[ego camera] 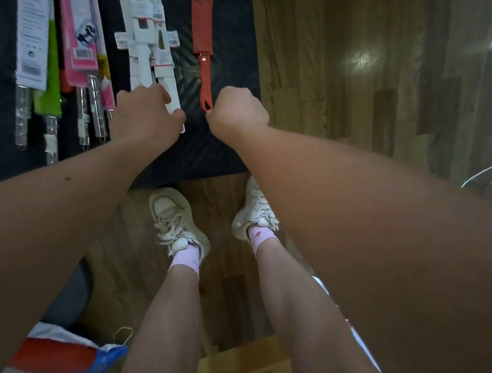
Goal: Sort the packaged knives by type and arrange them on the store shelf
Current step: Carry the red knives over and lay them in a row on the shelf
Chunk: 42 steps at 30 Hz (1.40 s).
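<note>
Packaged knives lie in rows on a dark shelf surface (217, 148). At the right lies a red knife (203, 44) with its handle end pointing at me; my right hand (237, 112) is closed on that handle tip. Left of it lies a stack of white-packaged knives (148, 41); my left hand (143, 116) pinches the near end of a white handle there. Further left are pink-carded knives (82, 44) with metal handles, and a green knife (47, 93) under a white card.
The dark surface ends at a near edge above my white sneakers (175, 217) and at a right edge against the wooden floor (332, 69). A red, white and blue bag (58, 361) lies at the lower left. A white wire hanger (484, 173) shows at far right.
</note>
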Each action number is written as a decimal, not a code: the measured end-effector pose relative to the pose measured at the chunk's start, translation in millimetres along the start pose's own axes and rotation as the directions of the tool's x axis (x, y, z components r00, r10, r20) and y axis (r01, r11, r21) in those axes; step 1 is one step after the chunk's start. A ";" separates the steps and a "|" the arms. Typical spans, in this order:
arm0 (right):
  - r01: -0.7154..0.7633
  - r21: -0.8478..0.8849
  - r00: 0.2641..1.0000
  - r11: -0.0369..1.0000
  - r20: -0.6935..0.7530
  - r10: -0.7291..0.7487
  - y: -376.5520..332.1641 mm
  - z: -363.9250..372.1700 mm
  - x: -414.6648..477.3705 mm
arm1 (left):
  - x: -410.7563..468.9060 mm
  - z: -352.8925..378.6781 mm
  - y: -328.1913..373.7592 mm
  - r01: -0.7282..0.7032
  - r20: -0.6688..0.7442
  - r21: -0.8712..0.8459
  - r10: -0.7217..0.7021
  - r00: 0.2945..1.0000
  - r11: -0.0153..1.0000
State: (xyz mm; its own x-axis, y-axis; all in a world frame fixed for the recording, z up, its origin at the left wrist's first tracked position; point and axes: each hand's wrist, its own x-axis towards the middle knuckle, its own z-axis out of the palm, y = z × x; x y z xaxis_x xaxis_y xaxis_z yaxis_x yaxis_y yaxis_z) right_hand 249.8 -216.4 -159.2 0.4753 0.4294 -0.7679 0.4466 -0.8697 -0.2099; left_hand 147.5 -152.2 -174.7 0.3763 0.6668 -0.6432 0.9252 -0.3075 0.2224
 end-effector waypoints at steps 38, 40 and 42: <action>0.040 0.165 0.999 0.986 -0.025 -0.037 3.1 14.5 105.2 | 89.8 46.7 13.5 0.073 -0.163 0.028 -0.068 0.984 0.997; 0.040 0.162 0.999 0.986 -0.020 -0.038 4.7 15.5 105.5 | 88.3 46.1 12.7 0.069 -0.181 -0.017 -0.071 0.981 0.997; 0.046 0.154 0.999 0.987 -0.012 -0.045 6.5 15.8 105.7 | 87.7 46.5 12.1 0.062 -0.201 -0.065 -0.074 0.977 0.996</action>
State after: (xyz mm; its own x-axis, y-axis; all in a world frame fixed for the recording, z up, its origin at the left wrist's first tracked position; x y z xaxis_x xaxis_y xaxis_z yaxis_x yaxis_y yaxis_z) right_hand 291.0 -180.4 -251.3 0.4641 0.4710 -0.7502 0.3462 -0.8760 -0.3358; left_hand 189.4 -129.1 -262.5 0.3087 0.8106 -0.4975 0.9481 -0.2204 0.2293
